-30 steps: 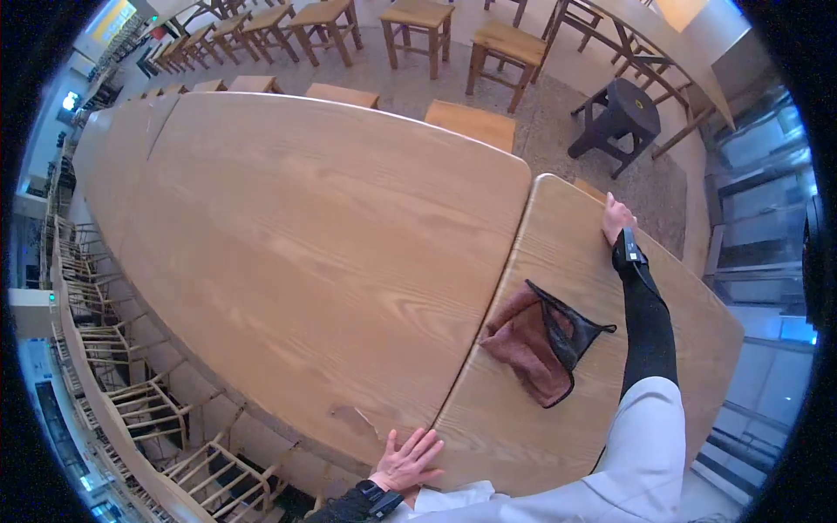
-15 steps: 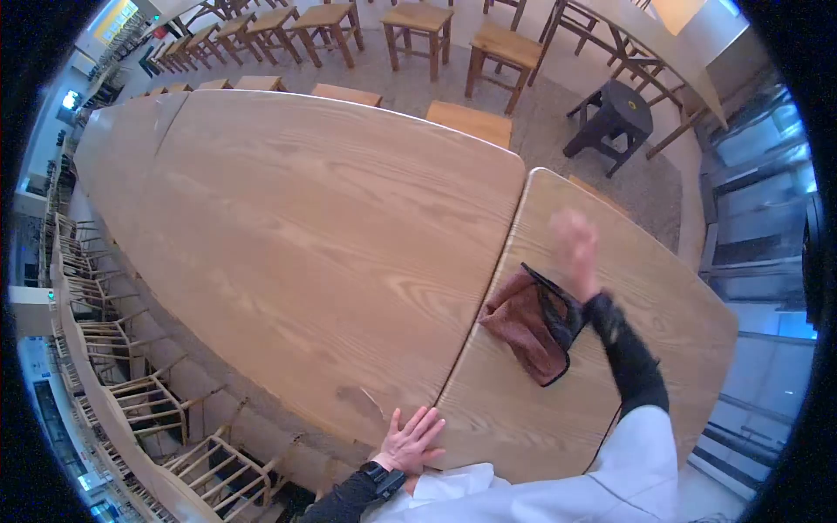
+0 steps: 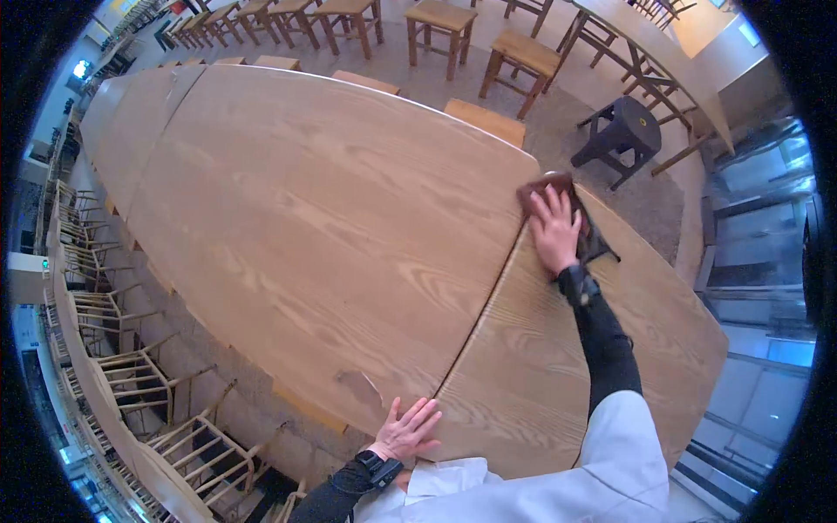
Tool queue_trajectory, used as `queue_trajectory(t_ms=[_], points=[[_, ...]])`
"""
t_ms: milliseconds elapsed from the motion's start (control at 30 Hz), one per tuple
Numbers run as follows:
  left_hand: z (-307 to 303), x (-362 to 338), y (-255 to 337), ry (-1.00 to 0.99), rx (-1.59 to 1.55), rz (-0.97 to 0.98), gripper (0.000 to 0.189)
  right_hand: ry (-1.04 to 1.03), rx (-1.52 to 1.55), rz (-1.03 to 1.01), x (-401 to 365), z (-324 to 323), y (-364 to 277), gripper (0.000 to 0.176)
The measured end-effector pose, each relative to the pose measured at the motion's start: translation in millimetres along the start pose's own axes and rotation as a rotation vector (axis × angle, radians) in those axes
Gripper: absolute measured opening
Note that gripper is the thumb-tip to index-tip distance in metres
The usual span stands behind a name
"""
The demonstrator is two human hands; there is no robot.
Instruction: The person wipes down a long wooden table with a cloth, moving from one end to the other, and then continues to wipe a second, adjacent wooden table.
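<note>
My right hand (image 3: 556, 231) lies on a reddish-brown cloth (image 3: 527, 193) with dark edging, at the far corner of the small end table. Its fingers are spread out flat, pressing the cloth against the tabletop (image 3: 523, 366). Part of the cloth is bunched under the fingers, and a dark flap sticks out to the right of the wrist. Near the front edge, my left hand (image 3: 405, 431) rests open beside the seam between the two tables, holding nothing. Both forearms have black sleeves.
A long wood-grain table (image 3: 331, 227) adjoins the end table on the left, with a worn patch (image 3: 362, 388) at its near edge. Wooden stools (image 3: 440, 28) and a black plastic stool (image 3: 623, 135) stand beyond. Slatted chairs (image 3: 205, 458) line the left side; windows (image 3: 758, 296) are at right.
The cloth has moved from the middle of the end table to its far corner. My right hand, earlier raised and blurred, is now down on it. My left hand stays nearly in place.
</note>
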State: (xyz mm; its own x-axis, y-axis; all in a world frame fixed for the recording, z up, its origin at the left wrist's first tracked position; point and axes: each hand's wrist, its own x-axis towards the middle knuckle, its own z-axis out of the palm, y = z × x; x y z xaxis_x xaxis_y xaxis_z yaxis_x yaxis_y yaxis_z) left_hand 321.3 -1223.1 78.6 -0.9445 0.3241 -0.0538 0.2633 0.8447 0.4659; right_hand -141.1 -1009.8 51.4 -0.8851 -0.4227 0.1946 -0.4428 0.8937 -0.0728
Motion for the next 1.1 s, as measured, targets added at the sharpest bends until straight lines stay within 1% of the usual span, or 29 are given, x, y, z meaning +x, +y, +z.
queue_trajectory(t_ms=[100,167,200,233,300,400,433,533,567,600,667,700,733,800,833,867,933,1000,1067,1100], points=[[0,0,0,0.006,-0.025,0.007,0.065,0.006,-0.093,0.098,47,21,24,0.045],[1,4,-2,0.019,0.001,0.009,0.065,0.019,-0.053,0.133,65,31,35,0.044],[-1,2,0,0.026,0.023,0.021,0.066,0.017,-0.025,0.156,65,32,34,0.043],[-2,-1,2,0.016,0.017,0.018,0.066,0.066,-0.017,0.147,62,33,31,0.043],[0,2,-1,0.069,-0.027,0.018,0.064,0.076,-0.012,0.116,47,28,16,0.044],[5,0,-3,0.124,-0.053,0.026,0.06,0.047,0.029,0.015,-4,9,-19,0.046],[0,1,-2,0.16,-0.08,0.033,0.055,0.04,0.038,-0.014,-27,1,-35,0.047],[3,-1,-2,0.234,-0.164,0.045,0.049,0.012,0.108,-0.06,-102,-24,-88,0.045],[-2,1,-2,0.272,-0.206,0.063,0.042,-0.026,0.123,-0.063,-127,-39,-108,0.046],[-3,1,-1,0.277,-0.204,0.08,0.042,0.014,0.113,-0.098,-155,-39,-123,0.044],[-2,-2,-3,0.389,-0.25,0.085,0.036,-0.007,0.151,-0.115,-207,-57,-159,0.044],[-5,-8,-3,0.439,-0.271,0.069,0.031,-0.034,0.181,-0.121,-232,-66,-177,0.045],[-10,-19,-4,0.448,-0.273,0.079,0.031,-0.03,0.17,-0.145,-257,-68,-193,0.046],[-24,-54,-11,0.491,-0.272,-0.017,0.029,-0.083,0.129,-0.138,-300,-77,-233,0.047],[-31,-73,-16,0.497,-0.237,-0.036,0.027,-0.068,0.138,-0.145,-316,-79,-250,0.047],[-36,-82,-20,0.507,-0.225,-0.031,0.027,-0.049,0.151,-0.152,-323,-81,-260,0.047],[-47,-115,-35,0.48,-0.161,-0.097,0.026,-0.057,0.158,-0.147,-338,-84,-286,0.047],[-56,-148,-49,0.491,-0.124,-0.102,0.026,-0.124,0.161,-0.218,-350,-89,-312,0.049],[-65,-168,-64,0.531,-0.096,-0.224,0.027,-0.101,0.165,-0.242,-348,-85,-322,0.05],[-65,-172,-72,0.549,-0.075,-0.249,0.029,-0.096,0.168,-0.26,-345,-87,-319,0.05]])
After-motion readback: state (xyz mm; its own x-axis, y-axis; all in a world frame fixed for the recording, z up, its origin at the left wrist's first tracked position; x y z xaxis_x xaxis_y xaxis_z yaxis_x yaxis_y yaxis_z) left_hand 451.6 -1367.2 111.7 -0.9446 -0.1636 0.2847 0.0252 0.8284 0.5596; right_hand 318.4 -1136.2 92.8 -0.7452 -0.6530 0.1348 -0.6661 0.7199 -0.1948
